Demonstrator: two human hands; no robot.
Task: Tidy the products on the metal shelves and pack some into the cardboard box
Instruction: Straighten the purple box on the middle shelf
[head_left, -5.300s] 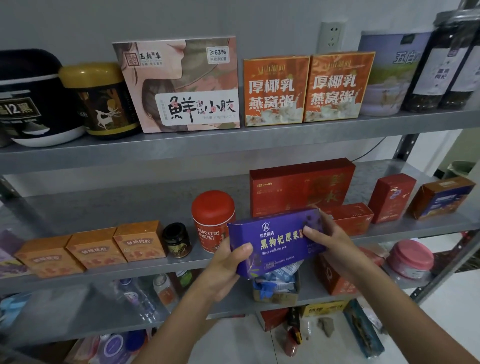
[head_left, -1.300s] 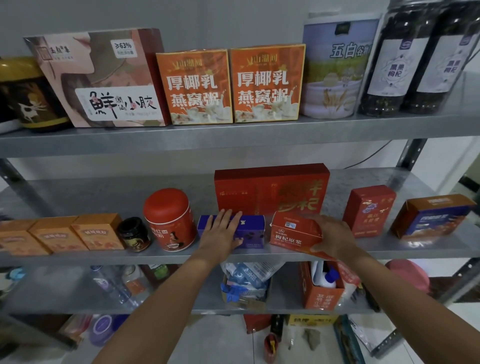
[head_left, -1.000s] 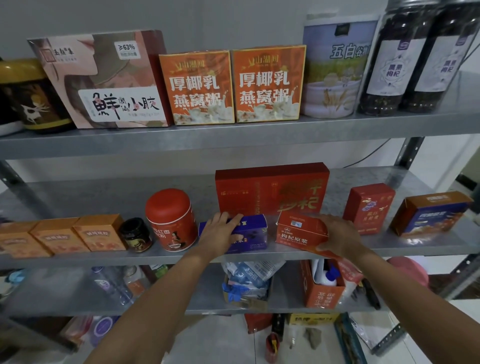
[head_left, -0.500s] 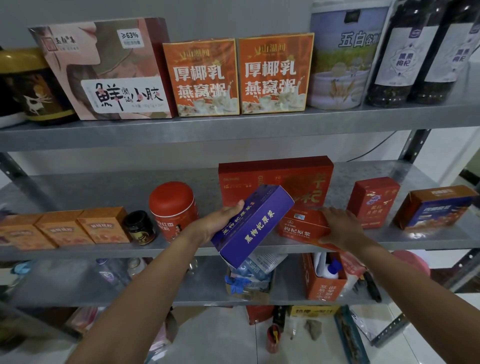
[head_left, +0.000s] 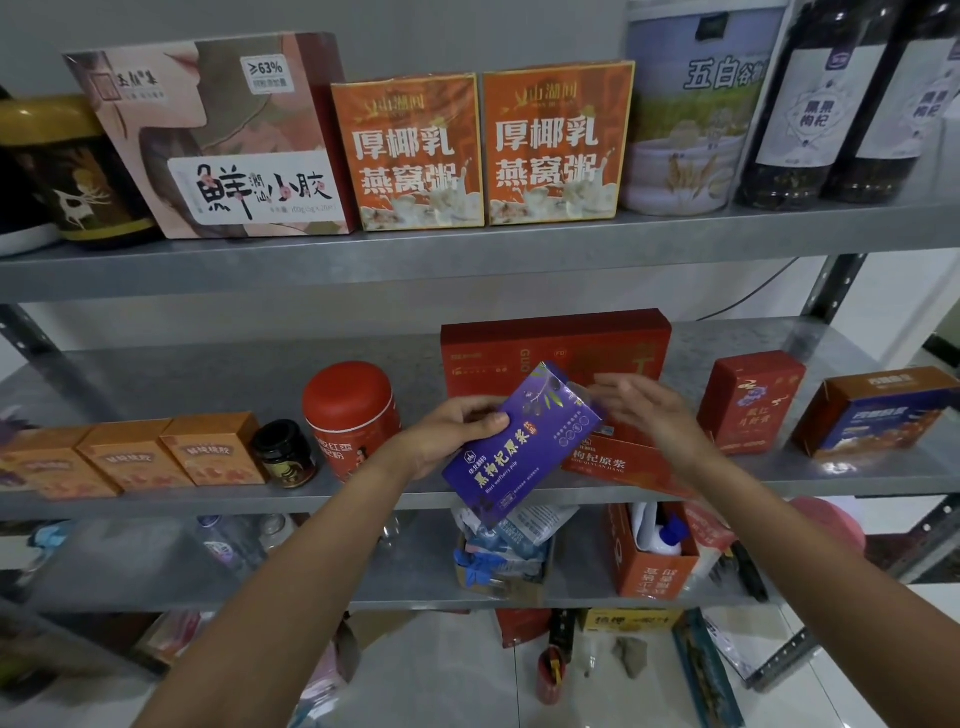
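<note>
My left hand (head_left: 457, 431) grips a purple box (head_left: 524, 447) with yellow lettering, tilted, in front of the middle metal shelf (head_left: 156, 384). My right hand (head_left: 644, 415) hovers with spread fingers just right of the purple box, above a small red box (head_left: 618, 460) lying on the shelf. A large red box (head_left: 556, 345) stands behind both hands. No cardboard packing box is clearly in view.
A red canister (head_left: 348, 415), a dark jar (head_left: 284, 453) and three orange boxes (head_left: 135, 457) stand left on the middle shelf. Two red and orange boxes (head_left: 748, 400) stand right. The top shelf (head_left: 467, 254) holds boxes and jars. The lower shelf holds bags and an open orange carton (head_left: 649, 566).
The purple box went onto the shelf, then my left hand lifted it off again and tilted it. My right hand has let go of the small red box and risen above it.
</note>
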